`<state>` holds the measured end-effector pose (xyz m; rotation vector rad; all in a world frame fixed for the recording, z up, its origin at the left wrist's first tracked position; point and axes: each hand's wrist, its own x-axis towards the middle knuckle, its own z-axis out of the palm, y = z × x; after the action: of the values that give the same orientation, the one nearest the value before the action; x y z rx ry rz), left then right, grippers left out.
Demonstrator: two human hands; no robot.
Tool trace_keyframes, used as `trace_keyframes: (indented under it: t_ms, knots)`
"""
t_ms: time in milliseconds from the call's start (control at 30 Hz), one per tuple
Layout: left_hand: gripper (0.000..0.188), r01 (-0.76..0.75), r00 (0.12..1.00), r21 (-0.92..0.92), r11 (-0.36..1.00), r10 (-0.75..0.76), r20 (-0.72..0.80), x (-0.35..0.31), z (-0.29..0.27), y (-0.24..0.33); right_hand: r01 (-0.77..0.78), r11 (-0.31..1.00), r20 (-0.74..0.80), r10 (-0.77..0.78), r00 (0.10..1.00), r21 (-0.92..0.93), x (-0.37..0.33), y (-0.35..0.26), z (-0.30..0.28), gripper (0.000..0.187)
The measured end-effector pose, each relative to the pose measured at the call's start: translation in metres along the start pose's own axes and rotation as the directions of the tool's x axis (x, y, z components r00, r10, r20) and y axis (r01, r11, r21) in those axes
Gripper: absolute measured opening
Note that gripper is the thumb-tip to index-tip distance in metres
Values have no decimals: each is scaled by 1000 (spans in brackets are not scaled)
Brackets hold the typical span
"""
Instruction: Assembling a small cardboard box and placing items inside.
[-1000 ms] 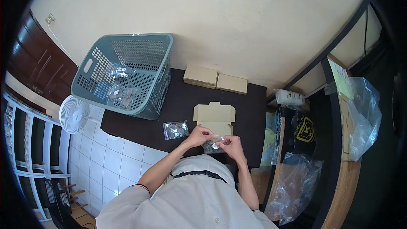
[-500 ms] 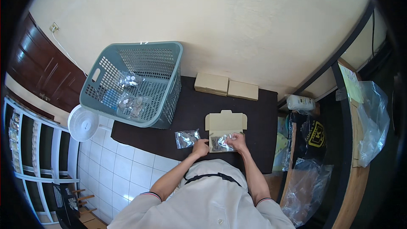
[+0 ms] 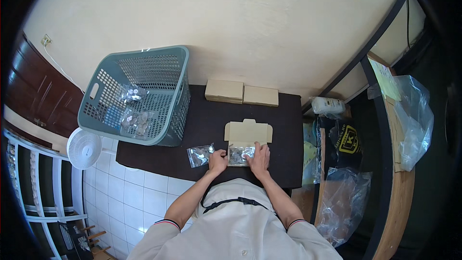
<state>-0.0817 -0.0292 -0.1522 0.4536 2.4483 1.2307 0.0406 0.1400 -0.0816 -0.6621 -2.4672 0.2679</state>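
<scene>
An open brown cardboard box (image 3: 249,131) lies near the table's front edge, its lid folded back away from me. Inside it is a clear plastic packet (image 3: 237,154) with dark small contents I cannot make out. My right hand (image 3: 260,160) is over the box's right side, fingers stretched forward and thumb against the packet. At the box's left wall, my left hand (image 3: 218,162) is closed with curled fingers, apparently gripping the cardboard edge. Just left of that hand, a second clear packet (image 3: 200,155) lies flat on the dark table (image 3: 202,115).
A grey-green plastic basket (image 3: 178,110) with several clear packets stands at the table's left. Two stacks of flat cardboard boxes (image 3: 224,89) sit at the back by the wall. A white fan (image 3: 84,148) is left of the table; a shelf (image 3: 402,202) with plastic bags stands right.
My right hand has gone from pinching the packet's right end to stretched fingers at the box's side. My left hand has moved against the box's left wall. The whole view has shifted slightly.
</scene>
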Motion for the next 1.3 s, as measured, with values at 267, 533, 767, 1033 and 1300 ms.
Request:
trace_keyframes:
  t_ms: [267, 533, 767, 1033, 1300]
  knots:
    - [24, 95, 910, 441, 892, 102, -401, -20, -66, -5, -342, 802, 602, -27, 798, 489, -28, 19, 39, 33]
    - [88, 401, 840, 82, 913, -330, -429, 22, -87, -69, -182, 901, 681, -153, 716, 394, -7, 23, 57, 49]
    - [24, 217, 957, -376, 901, -273, -102, 16, -96, -32, -337, 856, 727, -64, 683, 392, 2, 17, 43, 40]
    - [7, 229, 973, -643, 731, -149, 177, -23, -73, 109, -205, 640, 444, -237, 864, 740, 16, -66, -57, 93]
    - [30, -92, 995, -328, 940, 95, -7, -13, -93, 136, -540, 481, 528, 175, 831, 691, 25, 12, -83, 24]
